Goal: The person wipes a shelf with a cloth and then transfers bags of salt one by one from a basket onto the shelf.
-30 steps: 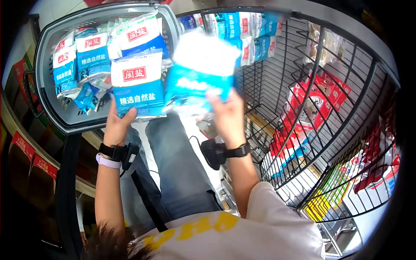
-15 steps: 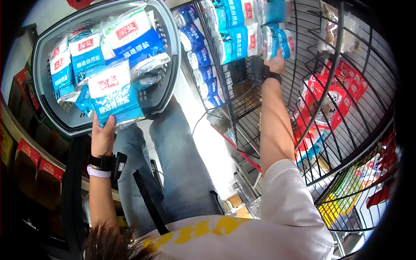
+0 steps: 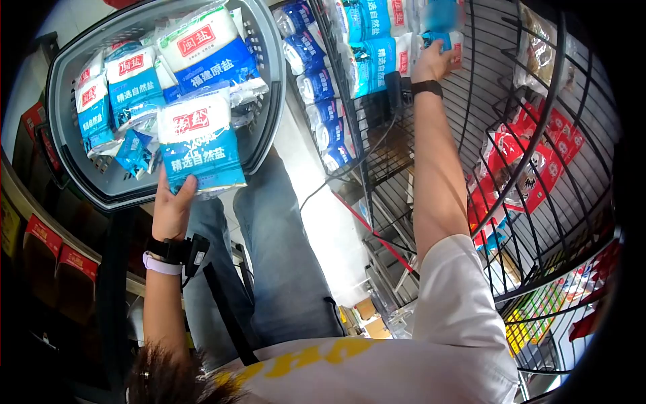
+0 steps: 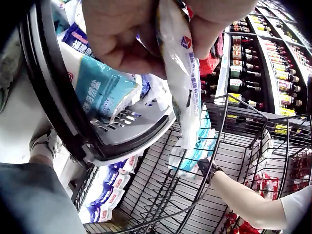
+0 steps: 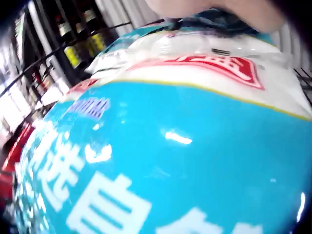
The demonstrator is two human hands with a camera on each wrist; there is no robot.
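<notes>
In the head view the left hand (image 3: 173,209) pinches the lower edge of a white and light-blue salt packet (image 3: 200,145), thumb on the front, held over the near rim of the grey basket (image 3: 267,145). The left wrist view shows that packet (image 4: 183,73) edge-on between thumb and fingers. Far out to the right, the right hand (image 3: 434,64) lies on light-blue packets (image 3: 372,65) in the black wire rack; its fingertips are partly hidden. A light-blue packet (image 5: 185,146) fills the right wrist view, with fingers (image 5: 214,9) at its top edge; their grip is unclear.
More packets, light-blue and dark-blue (image 3: 212,67), lie in the basket. Dark-blue packets (image 3: 316,87) stand in a row beside the rack's left side. Red packets (image 3: 528,158) are at the right behind black wires (image 3: 471,128). Bottles (image 4: 243,73) fill shelves beyond.
The right hand has left the held packet and reached out to the rack's packets, lately shifting slightly there. The left hand, still holding its packet, moved left, then a little back right.
</notes>
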